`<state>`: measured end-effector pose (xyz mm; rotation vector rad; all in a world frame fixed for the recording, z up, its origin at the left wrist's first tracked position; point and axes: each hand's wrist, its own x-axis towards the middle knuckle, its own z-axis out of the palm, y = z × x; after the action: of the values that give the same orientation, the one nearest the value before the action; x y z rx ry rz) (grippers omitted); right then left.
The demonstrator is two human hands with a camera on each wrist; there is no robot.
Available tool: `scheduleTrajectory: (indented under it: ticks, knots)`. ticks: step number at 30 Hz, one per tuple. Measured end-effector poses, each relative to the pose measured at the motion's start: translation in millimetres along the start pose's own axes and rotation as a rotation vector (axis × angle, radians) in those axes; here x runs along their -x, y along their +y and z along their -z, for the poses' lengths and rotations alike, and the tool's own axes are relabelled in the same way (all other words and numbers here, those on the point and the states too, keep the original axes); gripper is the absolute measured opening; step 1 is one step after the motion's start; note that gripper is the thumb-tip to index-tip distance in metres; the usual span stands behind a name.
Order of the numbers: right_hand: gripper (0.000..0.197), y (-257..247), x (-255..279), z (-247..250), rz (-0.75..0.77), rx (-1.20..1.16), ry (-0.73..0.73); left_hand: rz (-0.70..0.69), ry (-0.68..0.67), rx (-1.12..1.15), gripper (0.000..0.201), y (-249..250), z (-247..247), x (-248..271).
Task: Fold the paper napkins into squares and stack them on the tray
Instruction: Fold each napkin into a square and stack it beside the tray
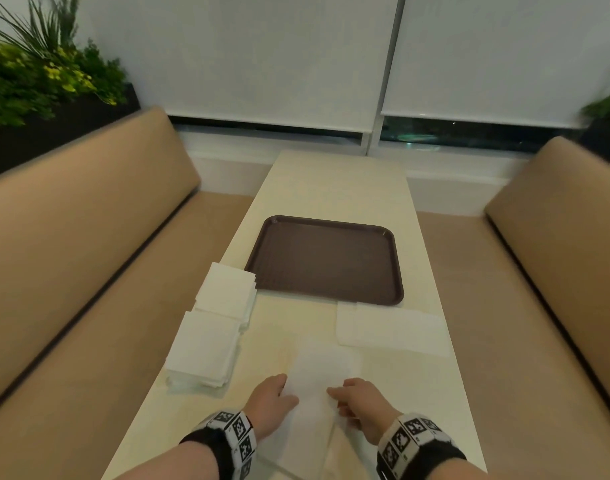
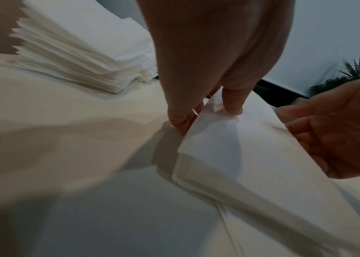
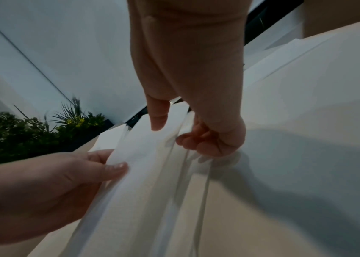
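Booth table (image 1: 331,188), cream top, benches either side; nearest the body both hands work one napkin (image 1: 314,386) lying on the table, long axis running straight away from the person. Left hand (image 1: 269,403) pinches its left edge between thumb and fingers (image 2: 232,102), right hand (image 1: 359,403) pinches the right edge, thumb (image 3: 159,114) on top and other fingers curled under. Hands about equally near, so the fold likely goes either across that long axis or edge to edge, can't tell which yet. Left of it two stacks of napkins (image 1: 213,327), right and further out a flat opened sheet (image 1: 390,329) just touching the tray's near rim. Brown tray (image 1: 326,259) sits beyond, mid-table, nothing on it, path to it unobstructed
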<state>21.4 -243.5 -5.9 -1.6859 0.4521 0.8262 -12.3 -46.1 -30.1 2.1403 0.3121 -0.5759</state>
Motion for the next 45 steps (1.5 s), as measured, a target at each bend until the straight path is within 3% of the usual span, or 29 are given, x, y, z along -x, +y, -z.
scheduleTrajectory:
  ticks: [7,12,15,21,23,26,30,34,37,40,45]
  knots:
    - [0.032,-30,11,12,0.241,0.026,0.002,-0.08,0.017,0.256,0.024,34,28,5]
    - [0.005,-76,39,28,0.408,-0.179,-0.106,-0.077,-0.162,0.741,0.044,86,51,14]
    - [0.011,-94,63,40,0.488,-0.233,-0.114,-0.134,-0.215,0.756,0.051,110,54,22]
    - [0.039,-106,101,41,0.655,-0.145,-0.028,-0.265,-0.247,0.844,0.034,144,55,49]
    - [0.027,-108,107,39,0.666,-0.115,0.043,-0.273,-0.26,0.879,0.029,150,58,56]
    - [0.023,-113,119,37,0.685,-0.076,0.106,-0.263,-0.262,0.891,0.029,158,65,63]
    - [0.038,-121,141,38,0.811,0.009,0.149,-0.256,-0.32,0.938,0.021,168,74,71]
    - [0.048,-120,156,39,0.886,0.081,0.089,-0.182,-0.366,1.042,0.019,169,82,77]
    - [0.047,-112,161,42,0.871,0.095,0.043,-0.18,-0.375,1.017,0.014,171,89,83]
    - [0.037,-110,164,45,0.789,-0.013,0.004,-0.272,-0.302,0.822,0.016,171,91,89]
    - [0.039,-110,165,40,0.777,-0.087,0.109,-0.351,-0.253,0.733,0.024,168,85,95]
